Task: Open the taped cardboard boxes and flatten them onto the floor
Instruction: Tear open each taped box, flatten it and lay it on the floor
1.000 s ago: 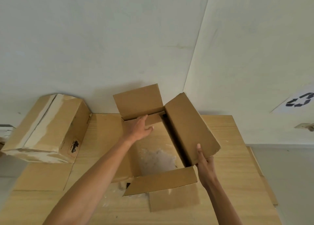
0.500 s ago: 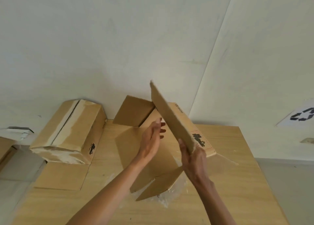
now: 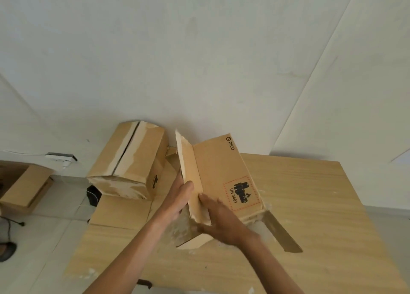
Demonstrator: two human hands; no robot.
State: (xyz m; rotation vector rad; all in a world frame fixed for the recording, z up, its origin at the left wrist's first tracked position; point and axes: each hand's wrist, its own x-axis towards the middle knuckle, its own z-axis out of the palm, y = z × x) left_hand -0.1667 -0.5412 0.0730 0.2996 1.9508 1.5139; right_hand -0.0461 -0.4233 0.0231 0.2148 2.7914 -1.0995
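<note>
The opened cardboard box (image 3: 221, 173), printed PICO and UN 3481, is folded nearly flat and stands on edge above the wooden table (image 3: 321, 205). My left hand (image 3: 180, 197) presses its straight fingers against the box's left face. My right hand (image 3: 221, 219) grips the box's lower near corner, fingers laid over the printed face. One loose flap (image 3: 280, 233) trails down to the right. A second box (image 3: 131, 160), shut with pale tape, lies at the table's back left corner.
A flat cardboard sheet (image 3: 121, 211) lies under the taped box. On the tiled floor at left stands another brown box (image 3: 24, 187), with a power strip (image 3: 61, 157) and cables by the wall. White walls close the back and right.
The box went from lying open on the table to being lifted and squeezed flat between both hands. The view swung left, showing more floor.
</note>
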